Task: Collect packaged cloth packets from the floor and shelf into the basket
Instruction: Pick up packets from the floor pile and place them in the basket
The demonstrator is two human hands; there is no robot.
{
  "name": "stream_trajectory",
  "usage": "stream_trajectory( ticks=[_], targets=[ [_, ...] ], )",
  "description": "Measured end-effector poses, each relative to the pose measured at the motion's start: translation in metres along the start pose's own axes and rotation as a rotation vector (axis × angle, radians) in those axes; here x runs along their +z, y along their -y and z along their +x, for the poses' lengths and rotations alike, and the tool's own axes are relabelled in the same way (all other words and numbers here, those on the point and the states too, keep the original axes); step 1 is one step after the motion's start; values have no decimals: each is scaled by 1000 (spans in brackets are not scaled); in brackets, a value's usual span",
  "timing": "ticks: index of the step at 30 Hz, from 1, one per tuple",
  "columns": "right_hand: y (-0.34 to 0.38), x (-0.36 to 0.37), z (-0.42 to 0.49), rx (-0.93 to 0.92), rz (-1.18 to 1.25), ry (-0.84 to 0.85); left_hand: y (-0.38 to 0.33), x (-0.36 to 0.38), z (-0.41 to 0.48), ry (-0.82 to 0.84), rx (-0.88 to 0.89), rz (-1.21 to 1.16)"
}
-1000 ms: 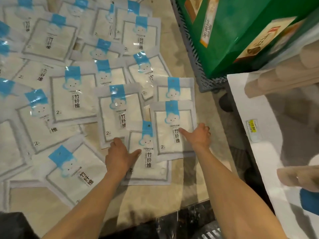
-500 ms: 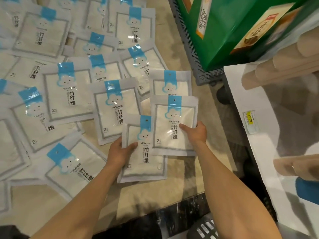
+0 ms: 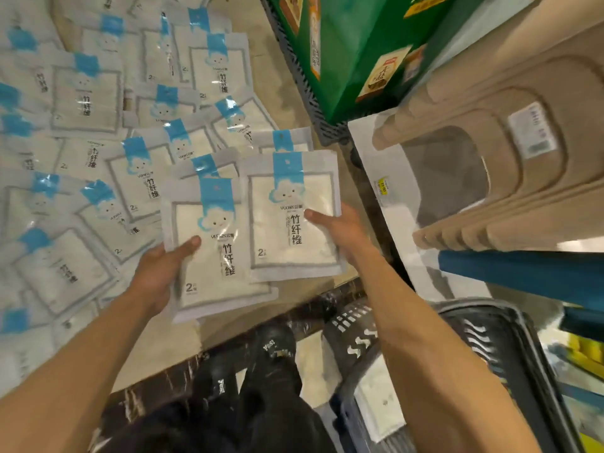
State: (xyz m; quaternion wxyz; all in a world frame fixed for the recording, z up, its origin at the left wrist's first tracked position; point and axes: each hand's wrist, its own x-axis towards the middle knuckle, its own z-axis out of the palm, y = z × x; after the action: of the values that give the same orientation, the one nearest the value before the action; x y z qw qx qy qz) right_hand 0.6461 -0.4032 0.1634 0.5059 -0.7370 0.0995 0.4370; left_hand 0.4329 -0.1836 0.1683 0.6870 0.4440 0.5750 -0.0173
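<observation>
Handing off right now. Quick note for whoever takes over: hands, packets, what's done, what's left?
Left hand: fingers grip the left-hand packet, thumb on its front.
Right hand: fingers grip the right-hand packet, which overlaps the other's right edge.
Basket: low right, beside the right arm; one basket packet shows inside.
Done: two packets in hand, not yet in the basket.
Left: drop both in, then gather the many floor packets spread to the left. No packets show on the visible part of the shelf.
</observation>
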Motion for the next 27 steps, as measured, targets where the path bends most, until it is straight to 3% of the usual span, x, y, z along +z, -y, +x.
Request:
stream_trajectory(
  ticks=[4,12,27],
  targets=[
    [47,-16,-97,-54,81,-52,-58,4,-85,23,15,-42],
    [66,-46,-226,-3,308,-154,-123,-7,-190,97,32,69],
    [-9,-67,-375,12,561,-363,-101,12,-244,323,86,455]
  ],
)
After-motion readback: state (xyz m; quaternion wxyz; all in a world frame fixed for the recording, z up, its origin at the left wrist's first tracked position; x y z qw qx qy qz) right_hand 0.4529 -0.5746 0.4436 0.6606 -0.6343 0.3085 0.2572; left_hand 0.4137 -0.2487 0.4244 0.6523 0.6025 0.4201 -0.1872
